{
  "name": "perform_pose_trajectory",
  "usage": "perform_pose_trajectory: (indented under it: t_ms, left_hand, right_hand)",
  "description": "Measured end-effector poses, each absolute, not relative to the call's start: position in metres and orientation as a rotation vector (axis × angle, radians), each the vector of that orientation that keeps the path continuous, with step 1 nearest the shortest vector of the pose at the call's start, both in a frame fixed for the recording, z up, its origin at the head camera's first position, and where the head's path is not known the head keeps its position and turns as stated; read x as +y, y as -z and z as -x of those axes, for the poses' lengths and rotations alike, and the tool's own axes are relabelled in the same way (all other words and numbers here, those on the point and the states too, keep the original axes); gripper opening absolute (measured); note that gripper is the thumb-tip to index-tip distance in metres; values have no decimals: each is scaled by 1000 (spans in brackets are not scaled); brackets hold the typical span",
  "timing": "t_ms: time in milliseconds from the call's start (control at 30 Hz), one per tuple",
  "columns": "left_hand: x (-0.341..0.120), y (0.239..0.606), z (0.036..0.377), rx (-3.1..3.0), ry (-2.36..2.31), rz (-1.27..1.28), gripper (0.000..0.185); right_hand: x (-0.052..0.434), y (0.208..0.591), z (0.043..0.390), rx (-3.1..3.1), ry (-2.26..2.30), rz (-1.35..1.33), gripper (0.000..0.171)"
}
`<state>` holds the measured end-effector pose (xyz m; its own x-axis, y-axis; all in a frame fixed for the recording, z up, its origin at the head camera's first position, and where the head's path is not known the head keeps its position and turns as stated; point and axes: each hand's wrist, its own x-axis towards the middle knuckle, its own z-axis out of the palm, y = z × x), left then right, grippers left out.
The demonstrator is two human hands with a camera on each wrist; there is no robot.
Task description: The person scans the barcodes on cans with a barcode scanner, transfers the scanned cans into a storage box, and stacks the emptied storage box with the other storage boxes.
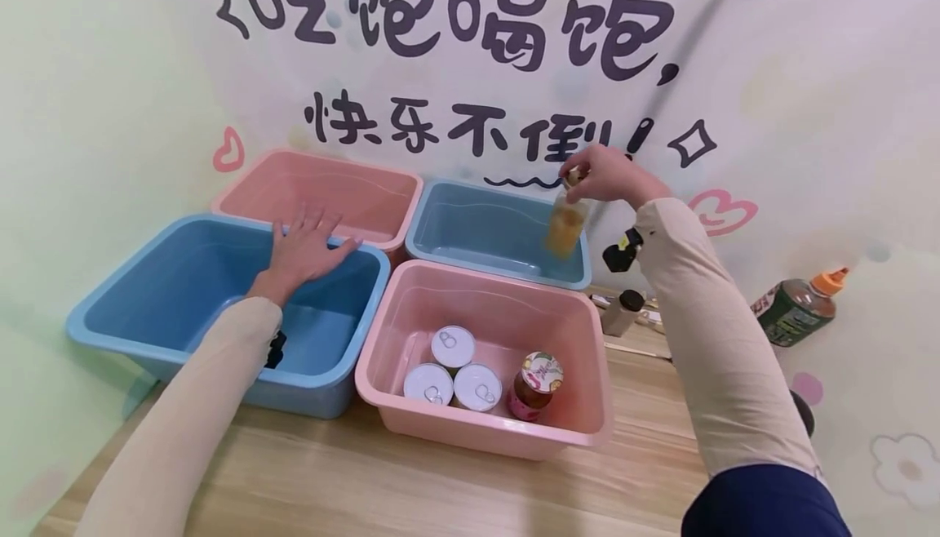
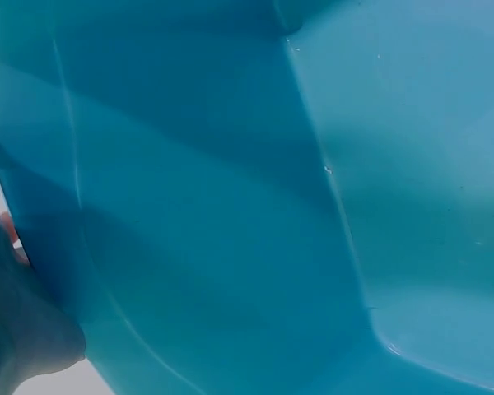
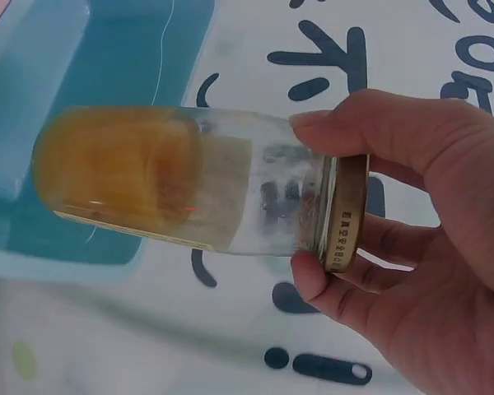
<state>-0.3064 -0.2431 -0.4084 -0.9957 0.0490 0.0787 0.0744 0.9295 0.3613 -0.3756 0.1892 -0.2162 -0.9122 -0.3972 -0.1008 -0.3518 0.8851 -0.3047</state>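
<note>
My right hand (image 1: 609, 176) grips a glass jar (image 3: 222, 181) by its gold lid (image 3: 346, 214), thumb on one side and fingers on the other. Amber contents fill the bottom half of this clear jar. In the head view it hangs tilted at the right end of the small blue tub (image 1: 470, 235), overlapping its rim. My left hand (image 1: 304, 250), fingers spread and straight, lies over the back rim of the large blue tub (image 1: 184, 349). The left wrist view shows mostly that tub's inner wall (image 2: 189, 214), with part of the hand at the left edge.
The front pink tub (image 1: 485, 439) holds three cans (image 1: 453, 347) and a jar with a patterned lid (image 1: 542, 372). Behind the large blue tub stands another pink tub (image 1: 316, 166). A black-capped bottle (image 1: 622, 314) and an orange-tipped squeeze bottle (image 1: 793, 312) are at right.
</note>
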Motion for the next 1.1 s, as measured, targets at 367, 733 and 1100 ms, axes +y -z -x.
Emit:
perform_pose_trajectory:
  t_ms: [367,733,1100]
  left_hand:
    - [-245,411,305,-2987,570,80,82]
    - [-246,413,304,-2989,533,72,82]
    - [-246,412,303,-2992,548,61,81]
  right_hand:
    - [129,208,389,2864,525,610,40]
    - [73,216,396,2893,632,747,36]
    - [21,231,397,2922,740,895,34]
